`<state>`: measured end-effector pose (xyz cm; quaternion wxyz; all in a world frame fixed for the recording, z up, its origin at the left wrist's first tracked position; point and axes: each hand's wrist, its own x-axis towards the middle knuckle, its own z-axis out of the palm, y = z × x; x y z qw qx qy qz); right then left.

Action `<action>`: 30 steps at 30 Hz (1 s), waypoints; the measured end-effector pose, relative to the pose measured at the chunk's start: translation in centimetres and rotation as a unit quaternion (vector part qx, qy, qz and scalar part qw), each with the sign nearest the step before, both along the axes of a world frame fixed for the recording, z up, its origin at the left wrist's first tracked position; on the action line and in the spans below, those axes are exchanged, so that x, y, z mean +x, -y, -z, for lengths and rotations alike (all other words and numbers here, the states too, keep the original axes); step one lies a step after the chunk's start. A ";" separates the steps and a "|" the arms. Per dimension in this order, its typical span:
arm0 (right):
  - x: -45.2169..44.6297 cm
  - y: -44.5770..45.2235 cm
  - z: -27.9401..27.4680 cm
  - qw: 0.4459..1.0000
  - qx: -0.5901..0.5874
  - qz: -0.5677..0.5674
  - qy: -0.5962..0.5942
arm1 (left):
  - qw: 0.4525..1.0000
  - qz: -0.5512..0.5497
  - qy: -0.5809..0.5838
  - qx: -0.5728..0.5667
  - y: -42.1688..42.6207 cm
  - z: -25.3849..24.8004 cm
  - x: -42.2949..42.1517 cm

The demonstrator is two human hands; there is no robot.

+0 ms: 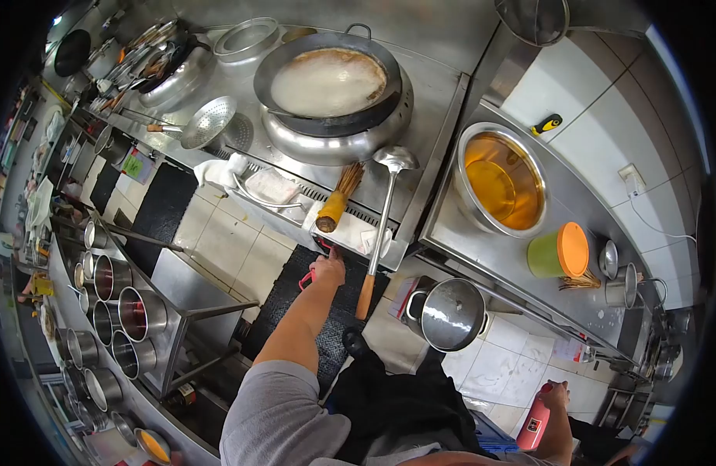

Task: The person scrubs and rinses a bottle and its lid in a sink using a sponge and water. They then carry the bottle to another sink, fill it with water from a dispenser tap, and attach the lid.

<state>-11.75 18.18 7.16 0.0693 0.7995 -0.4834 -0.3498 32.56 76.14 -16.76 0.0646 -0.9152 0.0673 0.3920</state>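
My left hand point(327, 269) reaches forward to the front edge of the stove point(443, 109). Its fingers are closed at a red handle point(306, 279), whose full shape is partly hidden by the hand. Low on the right, my right hand point(557, 394) grips a red bottle point(533, 423) with a small label near its top end. Above my left hand, a bamboo brush point(341, 198) with a yellow-wrapped grip lies on a white cloth point(358, 233). Beside it rests a ladle point(385, 202) with a wooden handle. Behind them, a wok point(268, 97) holds cloudy, pale liquid.
A perforated strainer point(210, 123) lies left of the wok. On the right counter stand a steel bowl point(460, 186) of amber liquid and a green container point(542, 256) with an orange lid. A lidded pot point(453, 314) sits lower down. Several steel pots point(143, 314) fill the left shelf.
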 end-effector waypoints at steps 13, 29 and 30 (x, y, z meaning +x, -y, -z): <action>-7.4 10.4 -0.3 0.944 -0.067 -0.008 0.322 | 0.992 0.121 0.008 -0.037 -7.1 1.4 -8.6; -32.6 29.1 8.2 0.104 0.281 0.487 0.821 | 0.914 0.107 -0.329 -0.210 48.5 -18.3 -24.4; -33.0 29.4 8.8 0.098 0.273 0.463 0.838 | 0.908 0.130 -0.342 -0.205 51.1 -18.7 -24.7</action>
